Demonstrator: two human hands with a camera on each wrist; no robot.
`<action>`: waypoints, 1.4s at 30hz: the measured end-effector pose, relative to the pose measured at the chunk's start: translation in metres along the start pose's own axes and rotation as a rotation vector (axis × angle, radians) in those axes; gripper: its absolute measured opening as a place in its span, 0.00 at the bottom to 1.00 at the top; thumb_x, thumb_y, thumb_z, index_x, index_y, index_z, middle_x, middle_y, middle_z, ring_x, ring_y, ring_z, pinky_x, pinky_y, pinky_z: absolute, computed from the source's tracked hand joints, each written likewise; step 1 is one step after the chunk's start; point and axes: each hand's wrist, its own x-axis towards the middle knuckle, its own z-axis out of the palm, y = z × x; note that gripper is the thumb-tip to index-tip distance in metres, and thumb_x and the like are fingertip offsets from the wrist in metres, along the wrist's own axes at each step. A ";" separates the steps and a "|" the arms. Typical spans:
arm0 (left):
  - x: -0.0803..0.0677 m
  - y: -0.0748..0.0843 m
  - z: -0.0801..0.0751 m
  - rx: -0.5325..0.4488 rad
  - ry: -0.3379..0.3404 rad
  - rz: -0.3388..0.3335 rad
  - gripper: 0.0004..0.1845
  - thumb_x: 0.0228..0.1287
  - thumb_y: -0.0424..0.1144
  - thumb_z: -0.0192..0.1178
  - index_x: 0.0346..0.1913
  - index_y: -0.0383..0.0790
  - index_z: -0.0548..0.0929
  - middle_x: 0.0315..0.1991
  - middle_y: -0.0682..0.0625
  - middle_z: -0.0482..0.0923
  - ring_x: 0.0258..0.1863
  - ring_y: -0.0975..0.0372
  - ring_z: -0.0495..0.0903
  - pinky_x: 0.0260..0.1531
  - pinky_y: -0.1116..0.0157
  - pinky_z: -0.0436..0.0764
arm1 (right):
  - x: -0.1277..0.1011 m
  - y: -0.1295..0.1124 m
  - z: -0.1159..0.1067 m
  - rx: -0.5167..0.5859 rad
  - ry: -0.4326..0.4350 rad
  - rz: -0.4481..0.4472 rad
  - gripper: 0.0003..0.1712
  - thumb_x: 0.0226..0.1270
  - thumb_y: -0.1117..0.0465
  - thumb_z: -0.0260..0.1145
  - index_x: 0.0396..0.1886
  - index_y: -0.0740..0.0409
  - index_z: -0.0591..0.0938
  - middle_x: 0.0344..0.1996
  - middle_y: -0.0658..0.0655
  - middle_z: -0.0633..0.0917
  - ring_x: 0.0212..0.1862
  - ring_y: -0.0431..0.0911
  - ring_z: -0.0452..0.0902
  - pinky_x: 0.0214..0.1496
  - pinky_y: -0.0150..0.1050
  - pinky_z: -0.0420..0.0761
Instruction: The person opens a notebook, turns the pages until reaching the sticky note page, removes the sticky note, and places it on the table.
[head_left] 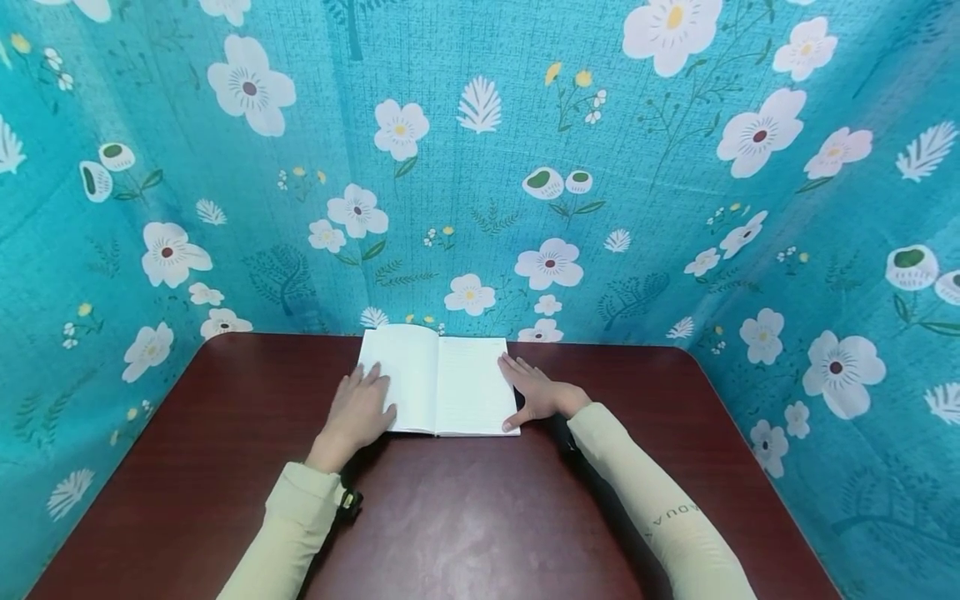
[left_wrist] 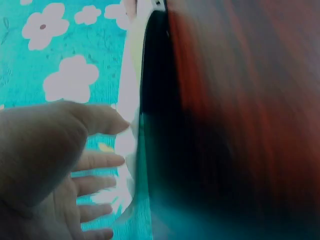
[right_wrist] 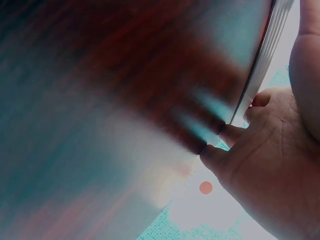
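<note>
An open notebook (head_left: 474, 387) with white pages lies at the table's far edge, its right page faintly ruled. My left hand (head_left: 362, 408) rests on the left page's outer side with fingers spread and the thumb near the bottom edge. The left wrist view shows this hand's straight fingers (left_wrist: 97, 160) over the page. At the notebook's right edge is my right hand (head_left: 542, 393), thumb at the lower corner and fingers stretched toward the upper part of that edge. In the right wrist view, its fingertips (right_wrist: 212, 152) meet the tabletop beside the stacked page edges.
The notebook lies on a dark red-brown wooden table (head_left: 480, 517) with rounded far corners. Behind and beside the table hangs a turquoise curtain (head_left: 450, 208) with white flowers. Pale sleeves (head_left: 660, 508) cover both forearms, and a dark wrist device (head_left: 348, 504) sits by the left cuff.
</note>
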 end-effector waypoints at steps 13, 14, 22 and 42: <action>0.041 0.038 0.022 -0.050 -0.134 0.097 0.31 0.77 0.48 0.55 0.75 0.35 0.69 0.80 0.37 0.54 0.78 0.39 0.54 0.73 0.36 0.56 | 0.000 0.000 0.003 -0.006 -0.011 0.006 0.77 0.54 0.31 0.74 0.83 0.60 0.35 0.83 0.60 0.36 0.83 0.60 0.29 0.80 0.63 0.41; 0.043 0.039 0.023 -0.044 -0.147 0.094 0.31 0.77 0.48 0.54 0.76 0.37 0.68 0.80 0.38 0.53 0.79 0.40 0.52 0.74 0.37 0.55 | -0.001 0.000 0.003 -0.004 -0.011 0.008 0.77 0.54 0.31 0.74 0.83 0.60 0.35 0.83 0.60 0.36 0.83 0.60 0.29 0.81 0.63 0.41; 0.046 0.038 0.026 0.031 -0.215 0.090 0.32 0.79 0.51 0.51 0.78 0.42 0.65 0.81 0.39 0.51 0.80 0.42 0.50 0.75 0.38 0.53 | -0.001 -0.005 0.003 0.000 -0.012 0.017 0.76 0.55 0.32 0.75 0.83 0.60 0.35 0.83 0.60 0.36 0.83 0.59 0.29 0.81 0.62 0.41; 0.048 0.007 0.033 -0.097 -0.309 0.049 0.37 0.79 0.58 0.48 0.82 0.47 0.54 0.82 0.37 0.44 0.80 0.37 0.44 0.74 0.33 0.48 | 0.000 -0.001 0.000 -0.010 -0.015 0.007 0.77 0.55 0.32 0.74 0.83 0.60 0.34 0.83 0.59 0.35 0.83 0.59 0.28 0.81 0.62 0.41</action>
